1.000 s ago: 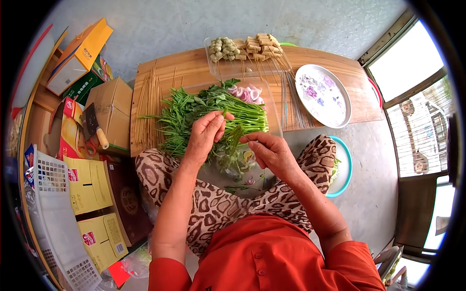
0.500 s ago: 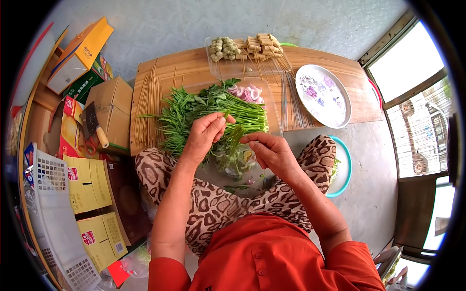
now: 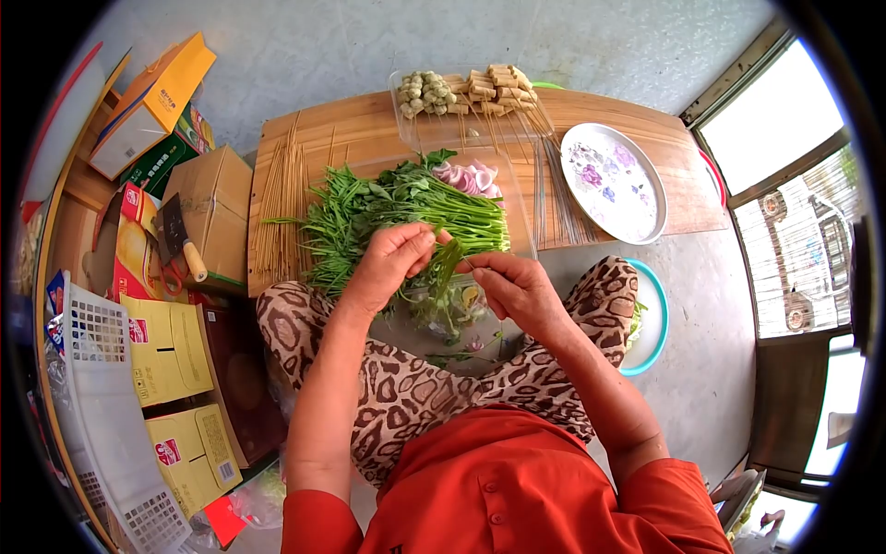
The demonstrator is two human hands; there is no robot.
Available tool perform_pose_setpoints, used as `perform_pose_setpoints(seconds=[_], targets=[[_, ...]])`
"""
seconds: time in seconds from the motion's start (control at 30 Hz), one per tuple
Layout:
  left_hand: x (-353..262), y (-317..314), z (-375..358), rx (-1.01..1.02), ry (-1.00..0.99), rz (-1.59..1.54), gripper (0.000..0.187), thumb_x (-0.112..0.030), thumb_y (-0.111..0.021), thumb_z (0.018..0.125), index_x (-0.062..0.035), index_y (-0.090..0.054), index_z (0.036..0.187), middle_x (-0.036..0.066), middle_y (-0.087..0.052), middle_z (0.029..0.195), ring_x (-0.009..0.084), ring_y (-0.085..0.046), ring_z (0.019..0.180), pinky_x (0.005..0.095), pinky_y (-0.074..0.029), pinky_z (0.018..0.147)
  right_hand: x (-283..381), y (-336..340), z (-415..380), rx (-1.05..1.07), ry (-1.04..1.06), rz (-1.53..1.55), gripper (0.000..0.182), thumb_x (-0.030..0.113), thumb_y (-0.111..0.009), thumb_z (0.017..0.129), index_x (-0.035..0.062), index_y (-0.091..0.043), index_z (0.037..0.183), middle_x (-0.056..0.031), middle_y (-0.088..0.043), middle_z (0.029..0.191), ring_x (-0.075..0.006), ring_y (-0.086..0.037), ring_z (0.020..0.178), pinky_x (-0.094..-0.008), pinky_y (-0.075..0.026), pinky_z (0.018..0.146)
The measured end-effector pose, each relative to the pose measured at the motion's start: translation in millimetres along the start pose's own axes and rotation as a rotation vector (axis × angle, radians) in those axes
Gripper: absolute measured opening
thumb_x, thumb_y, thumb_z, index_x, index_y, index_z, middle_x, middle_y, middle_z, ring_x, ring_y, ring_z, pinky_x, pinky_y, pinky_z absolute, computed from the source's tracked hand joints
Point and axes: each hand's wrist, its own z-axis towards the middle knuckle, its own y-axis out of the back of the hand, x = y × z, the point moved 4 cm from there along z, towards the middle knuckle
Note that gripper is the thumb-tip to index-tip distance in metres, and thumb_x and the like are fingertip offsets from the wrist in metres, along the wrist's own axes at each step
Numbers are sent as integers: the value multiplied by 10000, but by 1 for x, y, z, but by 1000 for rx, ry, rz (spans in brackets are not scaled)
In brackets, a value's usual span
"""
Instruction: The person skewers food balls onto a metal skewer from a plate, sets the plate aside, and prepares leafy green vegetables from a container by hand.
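Observation:
In the head view my left hand (image 3: 395, 263) pinches a small piece of leafy greens between thumb and fingertips. My right hand (image 3: 517, 284), fingers closed, grips a thin skewer whose tip barely shows, with green leaves (image 3: 447, 262) hanging from it. Both hands meet just over the near edge of a clear tray (image 3: 523, 222). Long-stemmed leafy greens (image 3: 397, 208) fill that tray, leaves to the left and cut stems to the right. Pink onion slices (image 3: 471, 177) lie behind the stems. Below the hands, a clear bag or container (image 3: 448, 309) holds loose greens.
Bamboo skewers (image 3: 281, 203) lie left on the wooden table (image 3: 683, 198), metal ones (image 3: 565, 198) right. A flowered plate (image 3: 614, 183) and a tray (image 3: 415, 134) of filled skewers stand there. A blue-rimmed basin (image 3: 657, 319) is at right; boxes (image 3: 217, 198) and a cleaver (image 3: 173, 226) are at left.
My left hand has moved slightly right and down, bringing its piece of greens closer to the skewer. My right hand stays almost still.

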Motion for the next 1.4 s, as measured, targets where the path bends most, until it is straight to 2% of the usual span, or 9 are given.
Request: perform_pose_setpoints(seconds=[0.2,0.27,0.3,0.4,0.5,0.7,1.13,1.3,1.4], targets=[[11,-2,3,42,13,6,213,-166,-506,951,25,-601,958,-19,-470,731,69,-405,638,211,-346,577,-2,0,3,-7,-6,1,225,119,-473,954,-21,-607,1068,28,-443,559,-46,-390,474,-205,-323,447],[10,-6,6,36,-206,209,158,-103,-531,930,46,-584,934,-4,-489,818,82,-435,692,224,-378,629,-3,1,5,-8,-9,-5,232,121,-460,962,-27,-603,1070,37,-430,554,-40,-373,470,-196,-301,446],[15,-5,7,58,-206,184,132,-61,-543,916,67,-573,927,7,-512,912,81,-458,751,236,-399,684,-4,2,6,-5,-20,-12,228,124,-461,963,-24,-604,1062,39,-429,556,-39,-367,469,-194,-298,447],[4,-11,5,49,-191,133,149,-93,-548,922,49,-592,923,8,-559,940,73,-476,778,235,-409,716,-5,4,5,16,-43,28,221,131,-465,964,-17,-606,1048,44,-423,555,-36,-353,468,-192,-288,445],[5,-16,3,133,-13,50,158,-123,-558,924,25,-615,931,7,-601,943,63,-501,821,230,-418,743,-1,9,2,39,-70,116,199,135,-486,956,-7,-613,1013,46,-428,572,-34,-348,475,-200,-283,443],[4,-22,2,117,34,-153,185,-163,-584,912,12,-631,949,35,-630,833,104,-583,712,252,-481,670,3,11,-5,56,-101,190,187,150,-512,946,-3,-619,961,46,-429,569,-35,-352,475,-206,-273,439],[29,-28,9,255,64,12,179,-148,-613,889,26,-638,859,38,-633,757,101,-592,654,235,-478,623,-19,16,-4,31,-93,114,168,119,-516,927,-15,-615,914,29,-446,553,-48,-383,471,-214,-302,439],[28,-48,7,267,106,-35,225,-109,-624,875,14,-635,1062,69,-649,974,131,-621,863,252,-495,774,-27,33,-31,-6,-137,57,194,146,-524,925,-19,-625,912,23,-448,551,-55,-396,478,-220,-304,442],[33,-38,18,180,63,46,222,-83,-608,878,10,-623,1080,62,-652,963,130,-621,862,265,-498,775,-36,45,-54,-65,-164,88,216,172,-527,928,-14,-637,921,31,-434,543,-50,-389,483,-217,-301,449]])
